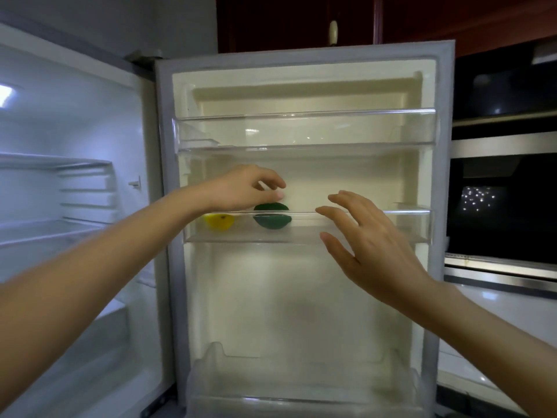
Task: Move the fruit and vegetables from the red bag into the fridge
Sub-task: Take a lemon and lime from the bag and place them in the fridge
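The fridge door (304, 64) stands open in front of me. Its middle door shelf (407, 226) holds a dark green round fruit (272, 217) and, to its left, a yellow fruit (219, 221). My left hand (244, 187) hovers just above the green fruit with fingers loosely curled downward, holding nothing. My right hand (366, 236) is spread with straight fingers in front of the same shelf, to the right of the green fruit. The red bag is out of view.
The fridge interior (60, 176) with white shelves lies to the left. An upper door shelf (304, 129) and a bottom door bin (301, 387) are see-through. A black built-in oven (500, 206) and a white counter (497, 312) stand to the right.
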Motion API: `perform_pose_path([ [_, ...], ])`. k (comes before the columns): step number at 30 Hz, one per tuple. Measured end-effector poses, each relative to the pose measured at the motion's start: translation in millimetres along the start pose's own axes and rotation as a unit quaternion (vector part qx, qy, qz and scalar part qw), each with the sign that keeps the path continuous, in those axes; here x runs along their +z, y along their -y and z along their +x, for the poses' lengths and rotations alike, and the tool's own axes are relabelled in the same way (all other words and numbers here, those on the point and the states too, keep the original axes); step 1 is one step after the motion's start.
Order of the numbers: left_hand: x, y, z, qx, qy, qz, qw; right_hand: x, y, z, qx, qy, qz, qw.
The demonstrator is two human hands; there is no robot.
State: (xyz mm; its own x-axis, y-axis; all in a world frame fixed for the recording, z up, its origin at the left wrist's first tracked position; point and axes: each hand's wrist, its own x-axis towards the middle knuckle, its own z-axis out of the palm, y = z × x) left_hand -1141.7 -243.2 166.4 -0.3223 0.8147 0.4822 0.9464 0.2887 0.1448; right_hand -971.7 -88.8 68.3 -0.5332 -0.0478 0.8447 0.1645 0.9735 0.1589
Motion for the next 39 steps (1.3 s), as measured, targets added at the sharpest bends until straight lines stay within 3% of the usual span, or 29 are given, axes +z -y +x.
perform_pose_path([
  [5,9,-21,-33,0.029,-0.161,0.084,0.983,-5,-5,-11,0.005,-0.002,-0.006,1.0],
  [13,43,-101,-54,0.023,-0.216,0.119,0.969,-73,-34,-54,0.031,0.012,-0.076,0.997],
  [26,159,-332,-62,0.125,-0.194,0.032,0.973,-274,-134,-233,0.141,0.091,-0.227,0.959],
  [39,287,-571,-7,0.231,-0.135,-0.091,0.959,-426,-244,-397,0.338,0.158,-0.329,0.867],
])
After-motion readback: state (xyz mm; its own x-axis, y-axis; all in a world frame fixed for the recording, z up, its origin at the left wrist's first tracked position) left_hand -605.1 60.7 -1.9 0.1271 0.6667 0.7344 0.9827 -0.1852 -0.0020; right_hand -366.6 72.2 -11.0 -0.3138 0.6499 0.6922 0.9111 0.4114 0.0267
